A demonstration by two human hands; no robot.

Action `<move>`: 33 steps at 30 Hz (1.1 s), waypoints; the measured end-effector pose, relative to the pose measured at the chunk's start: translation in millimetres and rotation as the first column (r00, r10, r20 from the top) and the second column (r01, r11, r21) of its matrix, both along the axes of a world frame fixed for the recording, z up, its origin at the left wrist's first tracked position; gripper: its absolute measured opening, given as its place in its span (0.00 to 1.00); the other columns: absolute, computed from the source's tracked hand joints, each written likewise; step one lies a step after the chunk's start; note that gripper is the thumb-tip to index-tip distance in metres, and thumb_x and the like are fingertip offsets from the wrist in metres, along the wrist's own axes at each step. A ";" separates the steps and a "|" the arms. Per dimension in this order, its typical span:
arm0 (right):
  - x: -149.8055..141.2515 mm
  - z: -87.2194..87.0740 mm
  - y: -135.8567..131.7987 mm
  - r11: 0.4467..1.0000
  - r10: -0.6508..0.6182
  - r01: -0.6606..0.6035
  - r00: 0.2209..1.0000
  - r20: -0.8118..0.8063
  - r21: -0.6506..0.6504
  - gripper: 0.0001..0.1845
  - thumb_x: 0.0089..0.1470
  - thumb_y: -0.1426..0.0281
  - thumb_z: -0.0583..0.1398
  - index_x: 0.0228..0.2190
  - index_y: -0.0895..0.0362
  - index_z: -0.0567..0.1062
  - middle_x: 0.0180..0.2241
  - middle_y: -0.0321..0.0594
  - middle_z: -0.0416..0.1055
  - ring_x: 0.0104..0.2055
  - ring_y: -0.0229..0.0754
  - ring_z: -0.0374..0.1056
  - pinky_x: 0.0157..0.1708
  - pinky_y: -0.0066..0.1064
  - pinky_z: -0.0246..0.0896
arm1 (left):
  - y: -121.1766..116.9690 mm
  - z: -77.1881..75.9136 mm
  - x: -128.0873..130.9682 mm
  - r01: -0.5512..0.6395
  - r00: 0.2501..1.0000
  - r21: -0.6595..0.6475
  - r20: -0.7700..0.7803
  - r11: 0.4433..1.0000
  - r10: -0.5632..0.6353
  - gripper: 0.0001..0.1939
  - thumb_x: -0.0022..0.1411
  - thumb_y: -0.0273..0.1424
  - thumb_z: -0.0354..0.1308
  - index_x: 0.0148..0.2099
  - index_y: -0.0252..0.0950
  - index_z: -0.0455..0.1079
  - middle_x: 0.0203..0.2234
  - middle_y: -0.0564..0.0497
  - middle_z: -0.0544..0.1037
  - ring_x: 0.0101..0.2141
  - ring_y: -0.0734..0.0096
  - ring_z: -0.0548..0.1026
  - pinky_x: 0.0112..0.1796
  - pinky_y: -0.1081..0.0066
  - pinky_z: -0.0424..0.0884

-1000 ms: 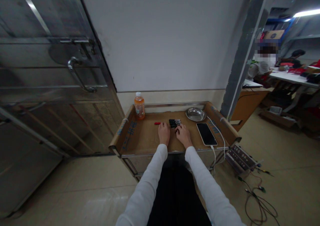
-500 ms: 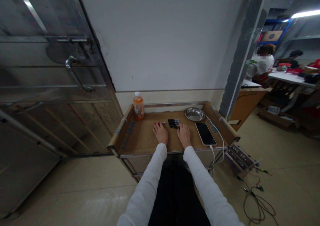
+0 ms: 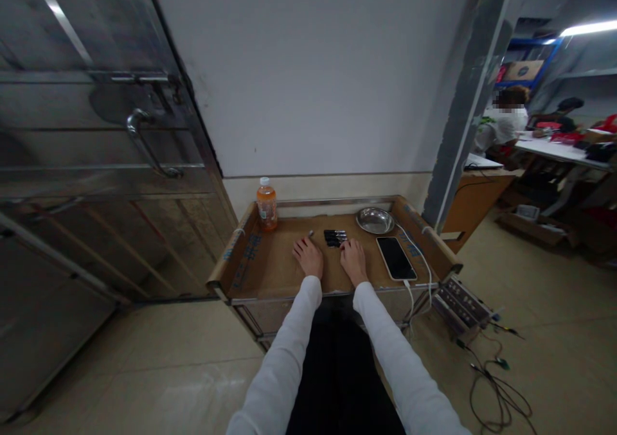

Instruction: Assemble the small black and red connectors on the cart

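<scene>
My left hand [image 3: 308,257] rests low over the cardboard-lined tray top, fingers bent around a slim pen. Only the pen's greyish end [image 3: 311,232] shows past the fingertips; its other end is hidden under the hand. Just to the right, several black pens [image 3: 334,234] lie side by side in a compact row. At the lower right end of that row is my right hand [image 3: 353,261], its fingers spread and lying on the surface, fingertips touching or very close to the nearest pen. I see nothing held in it.
A bottle of orange drink [image 3: 267,207] stands at the back left. A round metal dish [image 3: 375,220] sits at the back right, with a phone [image 3: 396,258] on a white cable in front. Raised cardboard sides edge the cart top [image 3: 270,274]. A person [image 3: 504,126] sits far right.
The red pen at my left hand has turned from lying crosswise to pointing away, mostly under the hand. My right hand has shifted slightly left; the black pens stay put.
</scene>
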State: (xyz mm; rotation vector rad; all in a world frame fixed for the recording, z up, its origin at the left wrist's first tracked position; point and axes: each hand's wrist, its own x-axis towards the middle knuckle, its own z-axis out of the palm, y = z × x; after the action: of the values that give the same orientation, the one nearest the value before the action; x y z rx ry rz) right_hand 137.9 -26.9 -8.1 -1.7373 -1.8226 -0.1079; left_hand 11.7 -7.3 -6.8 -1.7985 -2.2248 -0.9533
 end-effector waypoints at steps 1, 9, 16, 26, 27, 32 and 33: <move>0.1 -0.4 0.5 0.999 0.035 -0.035 0.999 -0.001 0.003 0.12 0.55 0.78 0.50 0.35 0.58 0.73 0.38 0.48 0.67 0.42 0.46 0.59 0.45 0.38 0.53 | -0.6 1.5 -0.1 -0.011 1.000 -0.010 0.005 1.000 0.011 0.16 0.63 0.26 0.41 0.50 0.28 0.63 0.46 0.32 0.68 0.53 0.46 0.64 0.50 0.49 0.61; 1.3 -2.6 2.9 0.979 0.201 -0.201 0.980 -0.008 -0.031 0.18 0.51 0.80 0.52 0.39 0.54 0.76 0.39 0.45 0.67 0.46 0.46 0.60 0.47 0.37 0.54 | -1.8 6.0 -2.2 -0.012 1.000 -0.009 0.023 1.000 0.012 0.16 0.63 0.21 0.37 0.46 0.28 0.63 0.42 0.35 0.69 0.45 0.54 0.67 0.45 0.56 0.64; 0.0 -3.6 5.4 0.986 0.168 -0.168 0.985 -0.051 -0.013 0.15 0.51 0.80 0.51 0.39 0.58 0.71 0.41 0.46 0.70 0.46 0.46 0.63 0.48 0.38 0.55 | -4.1 14.1 -4.7 0.348 0.932 0.155 0.049 0.925 -0.359 0.11 0.63 0.23 0.43 0.43 0.33 0.65 0.38 0.42 0.71 0.42 0.58 0.68 0.47 0.59 0.63; 1.3 -7.1 7.0 0.995 0.050 -0.030 0.977 -0.208 0.100 0.16 0.56 0.70 0.52 0.47 0.60 0.61 0.45 0.51 0.69 0.46 0.46 0.67 0.44 0.35 0.60 | -11.0 17.6 -3.0 0.682 0.712 0.195 0.047 0.705 -0.701 0.11 0.64 0.23 0.43 0.44 0.36 0.65 0.38 0.46 0.71 0.44 0.64 0.68 0.50 0.60 0.64; 1.8 -7.7 7.2 0.994 0.065 -0.047 0.977 -0.202 0.096 0.14 0.57 0.71 0.52 0.46 0.59 0.62 0.44 0.50 0.70 0.46 0.46 0.68 0.43 0.35 0.60 | -11.7 18.2 -3.0 0.696 0.692 0.212 0.059 0.686 -0.720 0.11 0.64 0.24 0.43 0.45 0.36 0.64 0.39 0.46 0.71 0.45 0.65 0.68 0.50 0.61 0.64; 2.3 -8.8 7.3 0.992 0.124 -0.119 0.977 -0.172 0.040 0.09 0.58 0.72 0.50 0.40 0.58 0.66 0.41 0.47 0.71 0.41 0.43 0.69 0.41 0.32 0.61 | -13.5 19.1 -3.1 0.651 0.678 0.367 0.111 0.664 -0.727 0.14 0.66 0.28 0.46 0.54 0.36 0.59 0.49 0.42 0.65 0.52 0.67 0.65 0.54 0.64 0.64; 2.1 -8.8 7.1 0.992 0.130 -0.126 0.977 -0.170 0.033 0.09 0.58 0.72 0.50 0.40 0.58 0.66 0.40 0.47 0.71 0.41 0.43 0.69 0.40 0.32 0.61 | -13.3 18.8 -3.0 0.636 0.685 0.388 0.113 0.667 -0.719 0.15 0.66 0.29 0.46 0.55 0.36 0.58 0.50 0.41 0.64 0.53 0.67 0.65 0.54 0.64 0.64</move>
State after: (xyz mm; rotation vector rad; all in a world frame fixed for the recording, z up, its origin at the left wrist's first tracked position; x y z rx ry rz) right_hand 140.0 -19.7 -16.9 -1.5585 -1.7929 0.0717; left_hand 8.7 -20.7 11.9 -2.4942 -1.3060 -1.6487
